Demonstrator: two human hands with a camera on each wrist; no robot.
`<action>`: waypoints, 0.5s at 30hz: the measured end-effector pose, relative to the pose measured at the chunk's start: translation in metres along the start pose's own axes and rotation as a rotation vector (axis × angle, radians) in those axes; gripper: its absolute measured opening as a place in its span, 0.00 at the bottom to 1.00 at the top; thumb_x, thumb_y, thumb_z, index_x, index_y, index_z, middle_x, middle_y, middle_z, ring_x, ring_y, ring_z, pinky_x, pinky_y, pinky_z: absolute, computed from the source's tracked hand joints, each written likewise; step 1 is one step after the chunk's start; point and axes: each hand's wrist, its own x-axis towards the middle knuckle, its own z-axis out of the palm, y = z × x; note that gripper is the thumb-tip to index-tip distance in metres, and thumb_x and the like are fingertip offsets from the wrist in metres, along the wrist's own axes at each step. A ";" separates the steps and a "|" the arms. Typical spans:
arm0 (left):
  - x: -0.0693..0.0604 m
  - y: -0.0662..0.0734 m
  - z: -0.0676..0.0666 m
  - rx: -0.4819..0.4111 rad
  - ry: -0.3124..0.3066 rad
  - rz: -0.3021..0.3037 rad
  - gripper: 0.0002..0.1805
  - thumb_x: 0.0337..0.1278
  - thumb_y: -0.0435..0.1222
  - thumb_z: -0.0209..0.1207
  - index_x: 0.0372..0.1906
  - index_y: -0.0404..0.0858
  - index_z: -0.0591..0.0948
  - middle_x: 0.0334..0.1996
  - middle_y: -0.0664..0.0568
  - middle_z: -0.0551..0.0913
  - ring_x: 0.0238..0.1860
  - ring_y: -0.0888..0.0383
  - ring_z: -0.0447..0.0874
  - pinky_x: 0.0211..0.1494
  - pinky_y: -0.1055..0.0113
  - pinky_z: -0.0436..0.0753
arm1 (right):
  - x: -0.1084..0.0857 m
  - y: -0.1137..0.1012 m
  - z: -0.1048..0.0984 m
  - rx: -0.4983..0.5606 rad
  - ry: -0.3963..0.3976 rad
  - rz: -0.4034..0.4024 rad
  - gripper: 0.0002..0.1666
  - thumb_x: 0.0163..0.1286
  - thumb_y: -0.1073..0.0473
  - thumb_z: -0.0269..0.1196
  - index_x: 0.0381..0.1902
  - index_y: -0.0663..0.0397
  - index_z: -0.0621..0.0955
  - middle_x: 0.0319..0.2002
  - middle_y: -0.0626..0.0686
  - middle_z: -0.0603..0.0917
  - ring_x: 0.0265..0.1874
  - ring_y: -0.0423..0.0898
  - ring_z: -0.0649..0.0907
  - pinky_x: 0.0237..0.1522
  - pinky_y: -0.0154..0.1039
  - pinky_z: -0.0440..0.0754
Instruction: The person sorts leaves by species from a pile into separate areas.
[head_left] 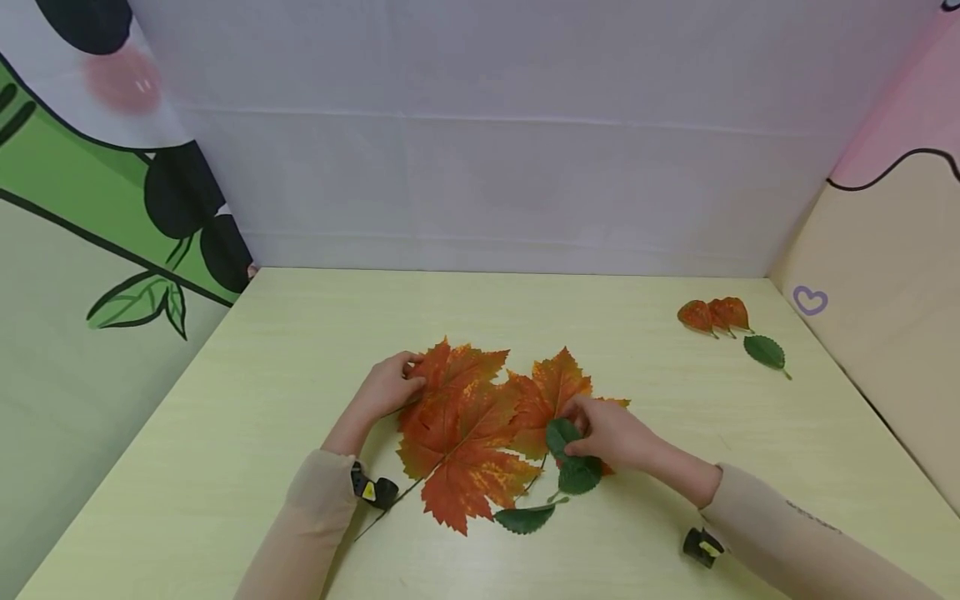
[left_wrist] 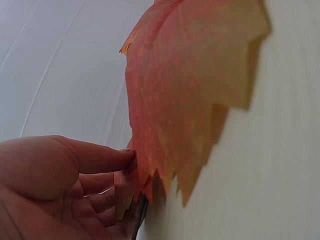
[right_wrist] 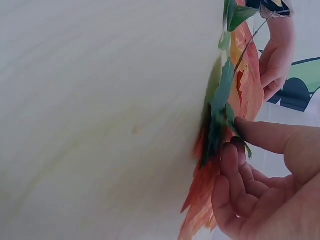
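Left hand [head_left: 390, 385] pinching the edge of an orange leaf [head_left: 459, 367] between thumb and fingers; large orange leaf [head_left: 468, 450] lying just right of those fingertips. Right hand [head_left: 617, 432] pinching a green leaf [head_left: 559, 435]; second green leaf [head_left: 580, 476] sitting just below those fingers, third green leaf [head_left: 525, 519] lying lower left of them. Small red-orange leaves [head_left: 712, 315] lying well apart, beyond the right fingers.

Text: none legible | Lettering [head_left: 813, 517]: printed on right sleeve [head_left: 795, 537], above worktop [head_left: 337, 317], too small to be read | Purple heart [head_left: 811, 297]: drawn on side panel [head_left: 885, 317], beside worktop's far right corner
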 end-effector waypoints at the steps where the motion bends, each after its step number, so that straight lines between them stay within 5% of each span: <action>1: 0.000 0.000 0.000 0.000 0.001 0.003 0.22 0.58 0.35 0.54 0.57 0.31 0.70 0.42 0.39 0.78 0.38 0.50 0.77 0.39 0.60 0.76 | 0.000 0.000 -0.001 0.014 -0.001 0.000 0.20 0.52 0.62 0.68 0.43 0.56 0.75 0.24 0.47 0.74 0.24 0.41 0.73 0.25 0.35 0.72; 15: 0.000 -0.001 0.000 0.005 -0.004 0.011 0.22 0.59 0.35 0.53 0.58 0.32 0.70 0.44 0.38 0.78 0.42 0.48 0.78 0.41 0.58 0.76 | -0.007 0.009 -0.028 -0.020 0.026 0.013 0.16 0.56 0.62 0.65 0.42 0.59 0.77 0.24 0.47 0.76 0.23 0.41 0.73 0.26 0.36 0.72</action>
